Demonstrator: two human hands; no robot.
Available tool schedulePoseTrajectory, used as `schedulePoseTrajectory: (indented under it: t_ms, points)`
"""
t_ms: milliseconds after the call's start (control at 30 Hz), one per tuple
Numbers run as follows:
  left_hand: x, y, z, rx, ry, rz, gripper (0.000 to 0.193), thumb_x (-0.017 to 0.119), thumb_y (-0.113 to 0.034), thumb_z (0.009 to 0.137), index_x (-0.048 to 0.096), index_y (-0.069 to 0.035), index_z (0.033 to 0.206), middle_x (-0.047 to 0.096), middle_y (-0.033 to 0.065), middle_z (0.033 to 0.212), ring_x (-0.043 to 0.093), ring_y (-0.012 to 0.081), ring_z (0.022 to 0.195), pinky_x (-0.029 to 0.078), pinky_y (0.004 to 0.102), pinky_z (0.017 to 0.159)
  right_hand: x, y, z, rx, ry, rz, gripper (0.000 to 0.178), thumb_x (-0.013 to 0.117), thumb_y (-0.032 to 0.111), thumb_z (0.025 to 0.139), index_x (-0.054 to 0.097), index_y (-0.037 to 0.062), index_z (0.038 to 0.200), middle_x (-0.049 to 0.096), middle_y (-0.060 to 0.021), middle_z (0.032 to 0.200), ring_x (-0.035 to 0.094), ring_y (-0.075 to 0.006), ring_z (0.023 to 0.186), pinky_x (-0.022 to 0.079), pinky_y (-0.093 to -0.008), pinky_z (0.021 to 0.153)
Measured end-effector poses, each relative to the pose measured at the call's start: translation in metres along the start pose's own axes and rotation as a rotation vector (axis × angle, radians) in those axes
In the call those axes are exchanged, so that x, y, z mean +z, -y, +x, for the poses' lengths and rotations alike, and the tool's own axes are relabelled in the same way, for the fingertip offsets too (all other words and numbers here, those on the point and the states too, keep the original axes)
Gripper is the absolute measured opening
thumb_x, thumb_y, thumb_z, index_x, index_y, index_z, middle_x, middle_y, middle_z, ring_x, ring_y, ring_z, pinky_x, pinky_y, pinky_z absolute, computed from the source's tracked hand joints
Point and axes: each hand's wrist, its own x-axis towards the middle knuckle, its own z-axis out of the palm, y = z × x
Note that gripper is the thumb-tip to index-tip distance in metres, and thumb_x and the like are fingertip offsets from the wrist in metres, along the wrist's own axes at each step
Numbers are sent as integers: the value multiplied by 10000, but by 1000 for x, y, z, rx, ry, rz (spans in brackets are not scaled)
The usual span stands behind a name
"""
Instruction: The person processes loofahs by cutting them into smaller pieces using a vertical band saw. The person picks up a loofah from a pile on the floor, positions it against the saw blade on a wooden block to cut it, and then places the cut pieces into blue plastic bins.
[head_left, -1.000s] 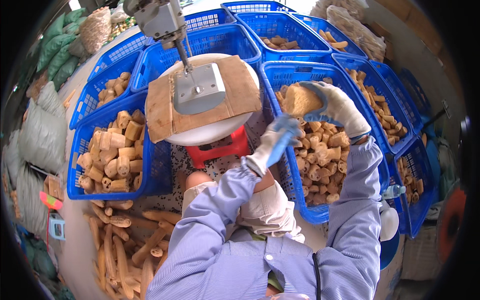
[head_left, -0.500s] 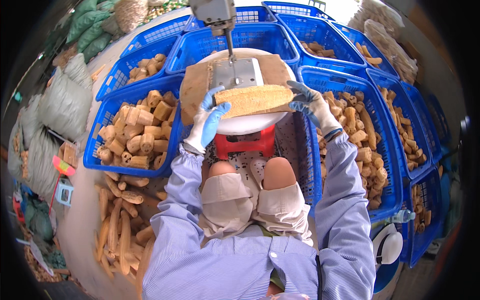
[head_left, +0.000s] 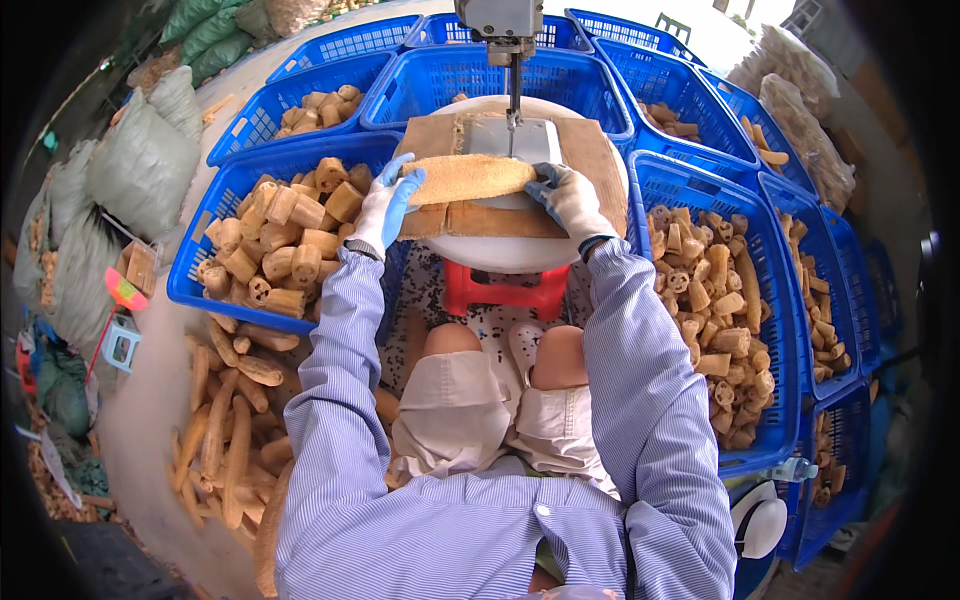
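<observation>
A long, pale dried loofah (head_left: 470,178) lies crosswise just over the near part of a brown board (head_left: 590,200). My left hand (head_left: 388,208), in a white and blue glove, is closed round its left end. The gloved right hand (head_left: 570,200) pinches its right end. Beyond the loofah, a thin upright rod (head_left: 515,90) comes down from a grey machine head (head_left: 500,22) to a metal plate (head_left: 540,138) set in the board. The right end of the loofah is close to the rod's foot; whether they touch, I cannot tell.
Cut loofah pieces fill a blue crate (head_left: 185,265) at left and another blue crate (head_left: 790,430) at right. Further crates ring the machine. Whole loofahs (head_left: 235,450) lie heaped at lower left. Under the board's white round support (head_left: 500,257) stands a red stool (head_left: 505,290).
The loofah has shifted left relative to the machine, bringing its right end near the rod. My right hand, earlier with fingers spread, has closed on that end. The whole view has swung slightly.
</observation>
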Motion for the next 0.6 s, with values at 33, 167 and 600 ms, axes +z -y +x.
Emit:
schedulePoseTrajectory:
  t_ms: [33,167,600]
  points:
    - [3,-1,4,-11,-1,4,605,702,-383,926,505,-101,1424,600,87,1288,604,184,1150,534,360,944,-2,-1,4,32,10,-3,434,769,321,850,688,121,1227,727,-138,1098,698,-290,1009,525,-352,911]
    - [11,-3,15,-44,-29,-6,561,684,-380,936,525,-110,1401,626,68,1250,629,174,1104,545,342,906,-5,3,12,54,3,-72,425,756,335,862,687,120,1223,725,-132,1113,695,-289,1022,522,-362,927]
    - [17,-5,59,-197,-153,85,422,629,-434,928,669,-127,1214,650,36,1204,600,186,1119,537,364,839,5,5,43,107,-100,-85,330,702,428,899,748,138,1050,744,-90,840,721,-238,809,537,-344,777]
